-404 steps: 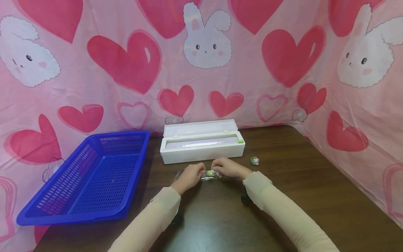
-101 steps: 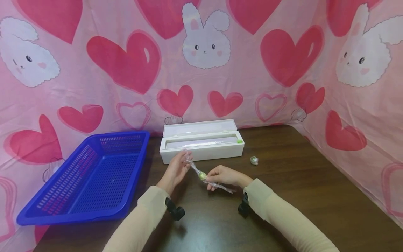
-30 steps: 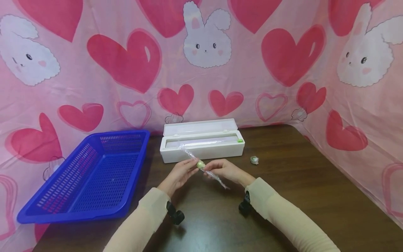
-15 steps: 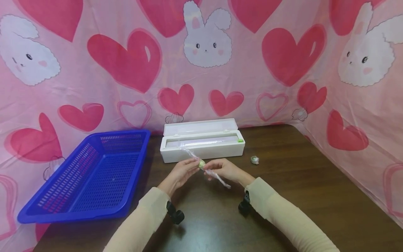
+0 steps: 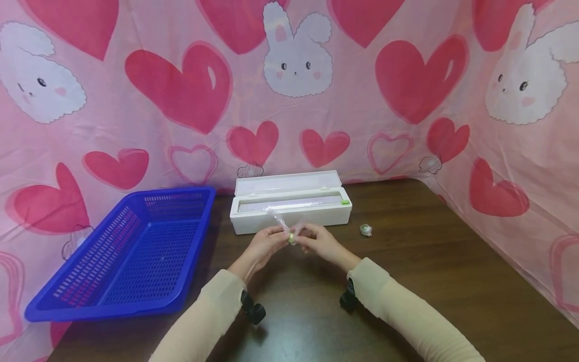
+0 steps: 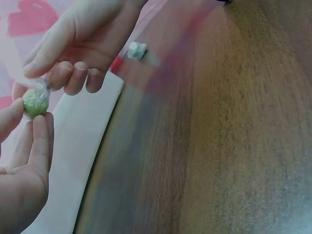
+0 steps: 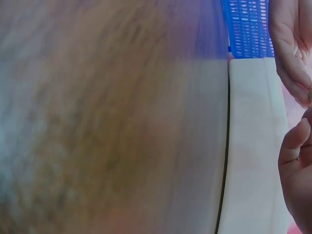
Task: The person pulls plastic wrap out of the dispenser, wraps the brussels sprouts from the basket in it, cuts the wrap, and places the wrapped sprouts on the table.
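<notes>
A small round green thing (image 5: pixel 291 239) wrapped in clear cling film is held up between the two hands, above the table in front of the white box. The left hand (image 5: pixel 266 245) pinches it between thumb and fingertips, as the left wrist view shows on the green ball (image 6: pixel 35 104). The right hand (image 5: pixel 322 245) pinches the film right beside the ball, its other fingers loosely curled. One twisted film tail (image 5: pixel 278 218) sticks up over the left fingertips; the other rises blurred by the right fingers. In the right wrist view the ball is mostly hidden at the edge.
A white cling film dispenser (image 5: pixel 289 221) with its lid raised and a green slider (image 5: pixel 346 202) stands behind the hands. Right of it lies a second small wrapped piece (image 5: pixel 365 230) on the brown table (image 5: pixel 429 261). A blue perforated basket (image 5: pixel 108 315) stands at the left.
The right hand has swung its film tail from lower right up beside the ball, now close to the left fingers. Earlier, film lay spread on the table; since then it was lifted and twisted.
</notes>
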A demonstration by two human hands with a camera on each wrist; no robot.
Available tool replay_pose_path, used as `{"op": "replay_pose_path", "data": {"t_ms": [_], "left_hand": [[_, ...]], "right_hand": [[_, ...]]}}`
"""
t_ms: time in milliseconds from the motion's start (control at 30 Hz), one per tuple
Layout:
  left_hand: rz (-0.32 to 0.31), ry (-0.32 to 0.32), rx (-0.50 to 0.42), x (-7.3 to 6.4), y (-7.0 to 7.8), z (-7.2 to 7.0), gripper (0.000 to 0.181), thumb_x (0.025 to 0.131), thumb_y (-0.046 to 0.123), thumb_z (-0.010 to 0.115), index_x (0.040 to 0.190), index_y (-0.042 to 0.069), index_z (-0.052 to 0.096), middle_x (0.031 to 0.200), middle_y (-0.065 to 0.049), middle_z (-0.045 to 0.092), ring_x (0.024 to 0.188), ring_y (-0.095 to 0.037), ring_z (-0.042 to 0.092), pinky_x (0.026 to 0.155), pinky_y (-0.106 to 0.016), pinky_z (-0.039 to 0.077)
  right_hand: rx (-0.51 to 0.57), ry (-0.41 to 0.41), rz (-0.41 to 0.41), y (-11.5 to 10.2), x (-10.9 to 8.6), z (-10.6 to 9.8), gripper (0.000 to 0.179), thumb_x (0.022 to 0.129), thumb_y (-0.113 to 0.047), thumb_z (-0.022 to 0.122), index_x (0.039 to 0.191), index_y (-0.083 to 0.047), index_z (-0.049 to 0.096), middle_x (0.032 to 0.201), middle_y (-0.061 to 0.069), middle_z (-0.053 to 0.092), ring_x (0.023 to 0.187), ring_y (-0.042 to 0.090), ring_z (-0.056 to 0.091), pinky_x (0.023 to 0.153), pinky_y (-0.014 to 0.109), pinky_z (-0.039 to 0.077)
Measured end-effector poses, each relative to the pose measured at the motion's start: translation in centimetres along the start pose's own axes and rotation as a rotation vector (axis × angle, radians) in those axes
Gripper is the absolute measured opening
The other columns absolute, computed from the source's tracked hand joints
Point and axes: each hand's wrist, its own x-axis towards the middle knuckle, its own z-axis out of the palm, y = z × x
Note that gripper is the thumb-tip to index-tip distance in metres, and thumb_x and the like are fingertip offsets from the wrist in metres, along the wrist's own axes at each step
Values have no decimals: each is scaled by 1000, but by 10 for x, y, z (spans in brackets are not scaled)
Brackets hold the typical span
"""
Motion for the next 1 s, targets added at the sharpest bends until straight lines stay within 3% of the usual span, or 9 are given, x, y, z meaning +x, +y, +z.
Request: {"op": "replay_pose_path", "data": {"t_ms": [133,267,467,633,733,1000], "left_hand": [[9,-33,9,-1,-3,-1,36,89,2,58,119,-15,48,107,-18,60,96,-21,60,90,-34,43],[10,-46,35,-3,-5,0,37,89,5,59,120,-13,50,110,-16,61,95,-18,60,90,-34,43],[-26,-21,37,-5,-3,3,33,88,6,61,118,-8,57,110,-13,62,88,-13,59,89,-35,43],[-29,-36,62,-6,-2,5,38,89,12,61,121,-8,54,120,-17,56,96,-18,58,92,-37,41],[-17,-57,125,-6,-2,5,39,89,13,62,121,-7,55,123,-17,54,103,-21,55,93,-39,40],[18,-62,252,-8,-2,10,40,86,23,66,118,-1,60,119,-11,59,106,-24,53,91,-41,42]], "right_hand": [[-11,-5,84,-12,-4,2,27,92,-9,56,114,-3,41,71,15,55,61,19,51,56,34,44],[-9,-33,138,-24,-9,2,25,92,-13,56,110,-1,44,86,26,57,70,25,57,61,35,49],[49,-59,197,-27,-9,1,21,93,-14,55,105,2,49,94,23,60,79,28,61,70,40,52],[57,-40,216,-18,-4,-2,17,92,-12,56,102,2,51,90,18,62,77,25,60,73,43,50],[51,-29,219,-6,-1,-3,18,92,-14,57,100,2,50,87,13,62,76,24,60,73,43,51],[19,24,213,9,3,1,27,90,-17,60,104,1,47,81,10,61,70,21,59,66,34,51]]}}
